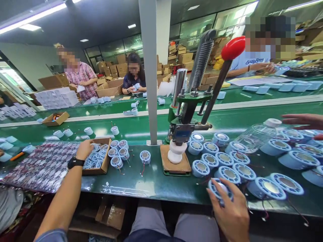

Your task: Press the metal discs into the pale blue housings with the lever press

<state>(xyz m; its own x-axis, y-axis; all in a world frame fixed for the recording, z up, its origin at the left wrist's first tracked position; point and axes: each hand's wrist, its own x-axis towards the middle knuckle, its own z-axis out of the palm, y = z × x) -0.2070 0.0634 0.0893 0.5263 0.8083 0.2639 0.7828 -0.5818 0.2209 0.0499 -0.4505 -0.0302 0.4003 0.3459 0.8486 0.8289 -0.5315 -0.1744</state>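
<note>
My left hand [84, 150], with a black watch on the wrist, reaches to the left edge of a cardboard box [106, 164] of light blue rings [97, 156]; its fingertips are hard to make out. At the bench's front edge, my right hand [230, 205] has its fingers around a light blue round housing [220, 190] with a metallic disc on top. Several similar housings [227, 174] stand beside and beyond it. Between my hands is a hand press [185, 124] with a red knob, above a white round fixture [175, 153] on a brown pad.
Flat parts [45, 164] cover the bench at left. Several housings [116, 161] stand right of the box, with a single one [145, 157] nearer the press. A clear plastic bottle [257, 134] lies at right, near another person's hand. Other people work across the green conveyor [126, 127].
</note>
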